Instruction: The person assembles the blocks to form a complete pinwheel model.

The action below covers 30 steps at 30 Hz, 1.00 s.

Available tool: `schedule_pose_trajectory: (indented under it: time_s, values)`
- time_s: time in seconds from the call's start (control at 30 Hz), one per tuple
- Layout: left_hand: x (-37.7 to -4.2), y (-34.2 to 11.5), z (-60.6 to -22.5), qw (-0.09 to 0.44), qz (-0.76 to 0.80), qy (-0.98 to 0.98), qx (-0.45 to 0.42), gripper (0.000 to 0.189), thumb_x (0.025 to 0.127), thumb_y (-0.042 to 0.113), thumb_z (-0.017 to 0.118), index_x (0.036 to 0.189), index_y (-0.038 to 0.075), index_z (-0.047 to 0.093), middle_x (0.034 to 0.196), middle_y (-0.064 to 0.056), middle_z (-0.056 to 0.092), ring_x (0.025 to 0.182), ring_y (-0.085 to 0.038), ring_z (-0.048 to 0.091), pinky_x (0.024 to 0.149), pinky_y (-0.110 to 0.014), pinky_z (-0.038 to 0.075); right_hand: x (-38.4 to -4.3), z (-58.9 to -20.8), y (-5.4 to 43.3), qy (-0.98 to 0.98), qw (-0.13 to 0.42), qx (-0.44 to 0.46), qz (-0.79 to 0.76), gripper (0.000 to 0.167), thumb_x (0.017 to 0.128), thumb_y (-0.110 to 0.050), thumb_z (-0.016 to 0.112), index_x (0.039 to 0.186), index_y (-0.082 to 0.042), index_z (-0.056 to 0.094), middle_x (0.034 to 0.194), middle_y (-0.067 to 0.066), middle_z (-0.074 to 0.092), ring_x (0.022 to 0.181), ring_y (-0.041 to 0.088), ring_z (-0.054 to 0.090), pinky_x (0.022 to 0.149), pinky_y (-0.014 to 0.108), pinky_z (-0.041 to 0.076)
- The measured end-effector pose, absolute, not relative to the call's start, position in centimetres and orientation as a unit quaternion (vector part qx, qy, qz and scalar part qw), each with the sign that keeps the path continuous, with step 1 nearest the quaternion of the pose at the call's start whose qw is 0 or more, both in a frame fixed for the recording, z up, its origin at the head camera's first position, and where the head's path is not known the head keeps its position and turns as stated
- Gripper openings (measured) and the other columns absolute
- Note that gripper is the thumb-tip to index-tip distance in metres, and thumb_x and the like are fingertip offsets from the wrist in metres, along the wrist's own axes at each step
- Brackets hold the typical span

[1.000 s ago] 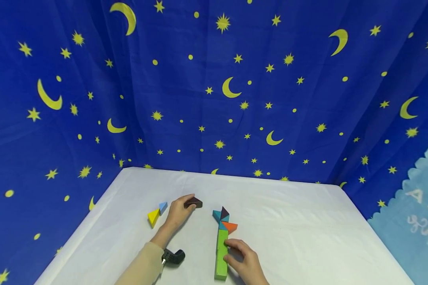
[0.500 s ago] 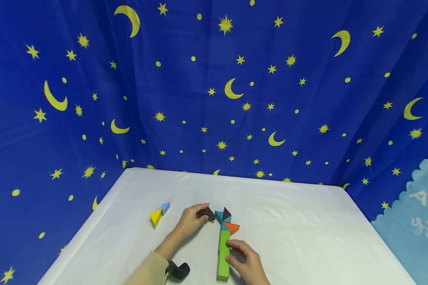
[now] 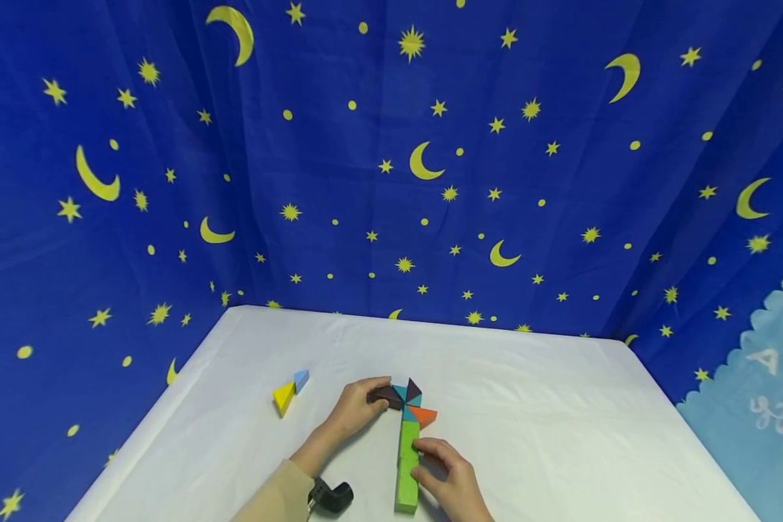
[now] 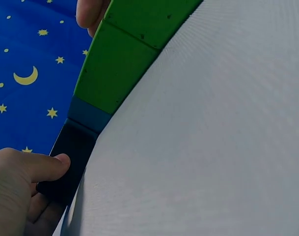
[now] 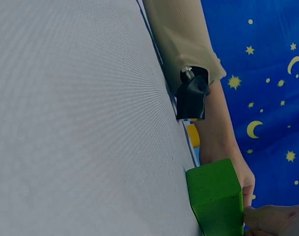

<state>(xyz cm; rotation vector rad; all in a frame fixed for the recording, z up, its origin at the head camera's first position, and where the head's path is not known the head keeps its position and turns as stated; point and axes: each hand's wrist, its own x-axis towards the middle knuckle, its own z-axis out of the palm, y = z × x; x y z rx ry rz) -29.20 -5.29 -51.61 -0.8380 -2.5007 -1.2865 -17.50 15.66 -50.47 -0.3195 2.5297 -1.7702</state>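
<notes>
In the head view, my left hand (image 3: pixel 354 407) pinches a dark brown triangular block (image 3: pixel 385 396) between thumb and fingers. The block's tip meets a pinwheel-like cluster of a teal triangle (image 3: pixel 398 391), a dark purple triangle (image 3: pixel 413 389) and an orange triangle (image 3: pixel 423 415). Below this cluster runs a straight row of green blocks (image 3: pixel 407 471) laid end to end. My right hand (image 3: pixel 453 478) rests thumb and index fingertips against the row's right side. In the left wrist view, the thumb presses the dark block (image 4: pixel 73 147), which butts against a blue piece (image 4: pixel 89 117).
A yellow triangular block (image 3: pixel 283 398) and a light blue triangular block (image 3: pixel 301 380) lie together to the left. A black wrist-camera mount (image 3: pixel 331 498) sticks out from the left sleeve. Blue star-patterned cloth (image 3: pixel 339 181) surrounds the white table (image 3: pixel 548 420).
My left hand has carried the dark brown block rightward and turned it, bringing it up against the cluster's left side. The right hand has stayed by the green row.
</notes>
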Motion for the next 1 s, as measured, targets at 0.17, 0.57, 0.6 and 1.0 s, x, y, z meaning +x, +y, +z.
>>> schedule_pose_trajectory:
  time_s: [0.17,0.57,0.6,1.0]
  values:
    - [-29.3,-5.1,-51.7,0.089,-0.430,-0.850,-0.290,0.042,0.083,0.005,0.071,0.123,0.000,0.060,0.119,-0.013,0.063,0.111,-0.029,0.058,0.094,-0.043,0.046,-17.4,-50.5,15.7,0.815,0.025,-0.100,-0.570,0.043,0.081,-0.021,0.075,0.119,-0.005,0.062,0.118,0.006,0.061,0.111,0.025,0.056,0.094,0.030,0.047]
    - [-29.4,-5.0,-51.7,0.096,-0.416,-0.855,-0.295,0.042,0.083,0.005,0.071,0.123,0.001,0.061,0.118,-0.012,0.063,0.110,-0.028,0.058,0.094,-0.043,0.046,-17.4,-50.5,15.5,0.812,0.016,-0.114,-0.572,0.043,0.081,-0.019,0.075,0.118,-0.004,0.062,0.118,0.006,0.061,0.111,0.023,0.057,0.093,0.028,0.047]
    - [-29.5,-5.0,-51.7,0.096,-0.416,-0.855,-0.296,0.042,0.083,0.005,0.071,0.123,0.000,0.060,0.118,-0.012,0.063,0.111,-0.028,0.057,0.094,-0.043,0.046,-17.4,-50.6,15.5,0.813,0.015,-0.116,-0.571,0.042,0.081,-0.019,0.075,0.118,-0.004,0.062,0.118,0.006,0.061,0.111,0.023,0.057,0.093,0.028,0.047]
    - [-29.0,-6.0,-49.3,0.092,-0.443,-0.843,-0.289,0.040,0.086,0.008,0.068,0.125,0.001,0.058,0.115,-0.011,0.064,0.104,-0.027,0.061,0.088,-0.039,0.051,-17.6,-50.6,15.6,0.817,0.009,-0.118,-0.564,0.041,0.082,-0.019,0.074,0.118,-0.005,0.062,0.118,0.006,0.060,0.112,0.023,0.056,0.093,0.027,0.047]
